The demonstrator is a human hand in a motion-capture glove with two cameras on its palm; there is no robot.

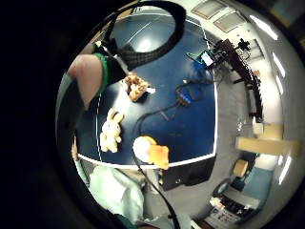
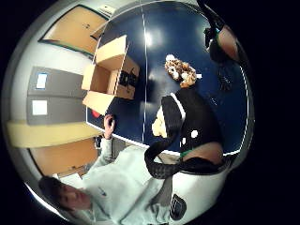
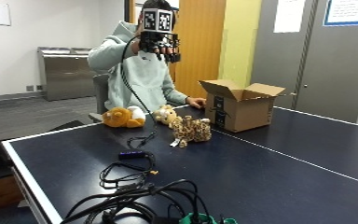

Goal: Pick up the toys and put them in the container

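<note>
Your three toys all lie on the dark blue table (image 3: 278, 177), none of them in the cardboard box (image 3: 241, 109). The spotted leopard plush (image 3: 190, 129) stands nearest the table's middle line, just beside the box's printed side but apart from it. The cream rabbit plush (image 3: 164, 114) sits right behind the leopard, towards you, and the orange and white plush (image 3: 123, 117) lies at the table's edge closest to your chair, a little apart from the rabbit. The box stands upright with all its flaps spread open.

Your gloved right hand (image 3: 160, 44) is raised well above the table, up in front of your head, and it holds nothing; whether the fingers are straight or curled you cannot tell from these views. Your bare left hand (image 3: 196, 102) rests on the table edge just beside the box, touching no toy.

Closer to the outside camera a tangle of black cables (image 3: 135, 191) lies on the table, along with a small black device (image 3: 132, 154) with a blue light
</note>
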